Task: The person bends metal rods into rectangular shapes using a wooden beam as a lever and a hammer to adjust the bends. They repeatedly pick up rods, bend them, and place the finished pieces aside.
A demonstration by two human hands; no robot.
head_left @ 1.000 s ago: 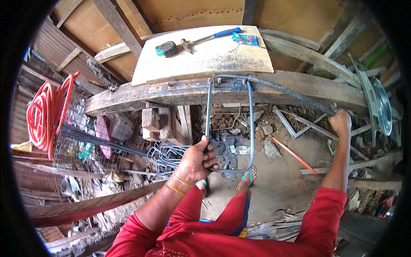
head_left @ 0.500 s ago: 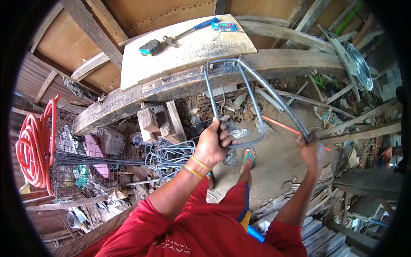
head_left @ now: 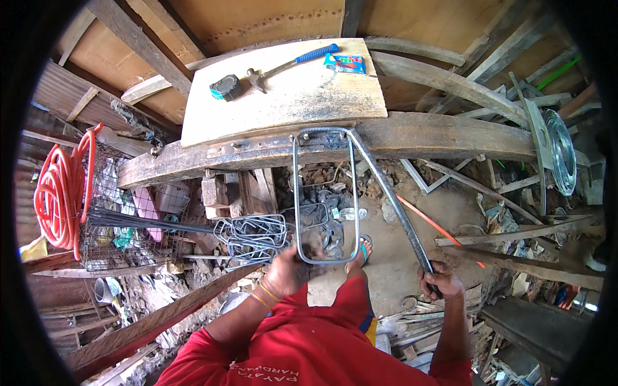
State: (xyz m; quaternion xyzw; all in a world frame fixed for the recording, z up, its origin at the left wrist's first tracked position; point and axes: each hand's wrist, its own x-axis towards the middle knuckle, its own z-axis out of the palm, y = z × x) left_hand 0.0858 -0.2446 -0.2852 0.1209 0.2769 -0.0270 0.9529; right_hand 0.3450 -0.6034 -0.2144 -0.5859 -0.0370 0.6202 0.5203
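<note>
From my end of the feed, farthest left of the left hand hangs a coil of orange hose [head_left: 59, 201]; just beside it, nearer that hand, stands a wire mesh cage [head_left: 100, 177], with a bundle of dark straight rods [head_left: 164, 223] running across it toward the grip; well beyond the left hand, a tape measure [head_left: 225, 88] sits on a plywood board [head_left: 251, 119]; just up and left of the hand lies a pile of bent metal loops [head_left: 252, 233]; beyond it, on the board, rests a claw hammer [head_left: 278, 71] with a blue handle. My left hand [head_left: 288, 269] is at the lower left corner of a rectangular steel rod loop [head_left: 329, 262]; its fingers blur, so I cannot tell whether they are closed on the rod; the loop reaches away from the hand, its far end over a thick wooden beam [head_left: 444, 136]; past that, a blue packet [head_left: 346, 64] lies on the board. A dark metal bar [head_left: 394, 195] slants from the loop's far right corner to my right hand [head_left: 444, 283], which is wrapped around its near end; beyond that grip lies a thin orange rod [head_left: 439, 230]; farthest right hangs a coil of wire [head_left: 561, 153].
</note>
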